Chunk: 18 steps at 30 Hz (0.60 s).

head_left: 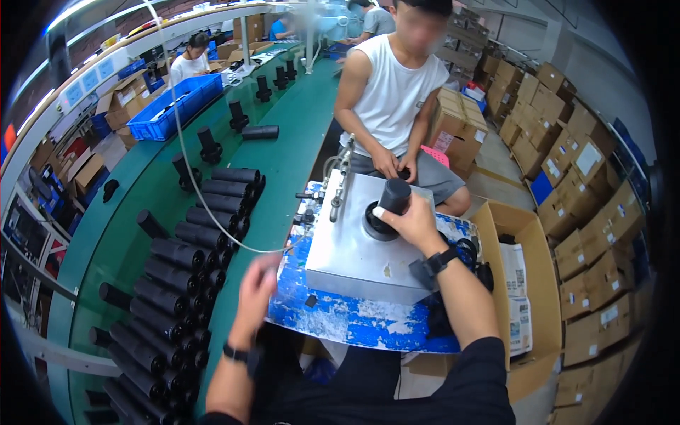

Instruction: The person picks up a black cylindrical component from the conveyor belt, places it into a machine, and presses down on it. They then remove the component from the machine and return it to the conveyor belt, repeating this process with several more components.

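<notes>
My right hand (418,221) is closed round a black cylinder (396,193), tilted slightly over the round opening of a silver metal box (347,262). The cylinder's lower end meets a dark ring (378,225) on the box top; whether it sits inside is hidden. My left hand (258,283) is beside the left edge of the worn blue-and-white table (368,327), near a thin pale hose (234,241). Its fingers are smeared by motion, with no held thing visible. A metal valve fitting (343,180) stands on the box's left side.
Stacked black cylinders (166,294) lie along the green bench (241,312) at left; a blue crate (177,106) stands farther back. A co-worker (389,92) sits across from me, hands together. An open carton (542,297) and stacked cartons (602,248) are at right.
</notes>
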Each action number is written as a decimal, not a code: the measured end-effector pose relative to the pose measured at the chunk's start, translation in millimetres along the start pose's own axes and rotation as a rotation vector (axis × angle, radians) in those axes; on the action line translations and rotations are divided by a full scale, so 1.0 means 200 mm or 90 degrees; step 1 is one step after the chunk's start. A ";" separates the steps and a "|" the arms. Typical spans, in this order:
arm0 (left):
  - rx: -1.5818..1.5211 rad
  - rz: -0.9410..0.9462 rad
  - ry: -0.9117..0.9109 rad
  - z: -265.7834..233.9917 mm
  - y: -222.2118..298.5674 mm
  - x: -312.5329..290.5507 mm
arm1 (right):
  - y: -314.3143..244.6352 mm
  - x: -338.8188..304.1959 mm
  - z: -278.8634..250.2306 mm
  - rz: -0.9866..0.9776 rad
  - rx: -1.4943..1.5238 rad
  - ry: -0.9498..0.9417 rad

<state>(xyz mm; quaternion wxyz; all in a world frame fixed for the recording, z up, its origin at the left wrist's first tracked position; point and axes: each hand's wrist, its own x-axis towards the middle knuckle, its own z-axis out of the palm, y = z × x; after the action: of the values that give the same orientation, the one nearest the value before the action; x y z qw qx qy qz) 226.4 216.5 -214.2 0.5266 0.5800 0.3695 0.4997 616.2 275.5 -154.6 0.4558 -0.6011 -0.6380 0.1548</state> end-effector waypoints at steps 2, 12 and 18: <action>-0.002 -0.087 -0.055 -0.15 -0.08 -0.45 | -0.11 0.16 -0.15 -0.089 -0.030 0.153; -0.091 -0.226 0.050 -0.54 -0.21 -0.99 | -1.54 -0.07 0.43 -0.505 0.282 -0.132; -0.405 -0.201 0.014 -0.58 -0.41 -1.00 | -1.55 -0.50 1.03 -0.679 0.226 -0.170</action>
<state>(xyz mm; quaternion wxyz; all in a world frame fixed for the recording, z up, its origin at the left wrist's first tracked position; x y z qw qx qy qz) 76.2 67.9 -338.7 0.7478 0.3172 0.2859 0.5084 251.2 185.5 -73.8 0.4802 -0.0863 -0.8690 0.0829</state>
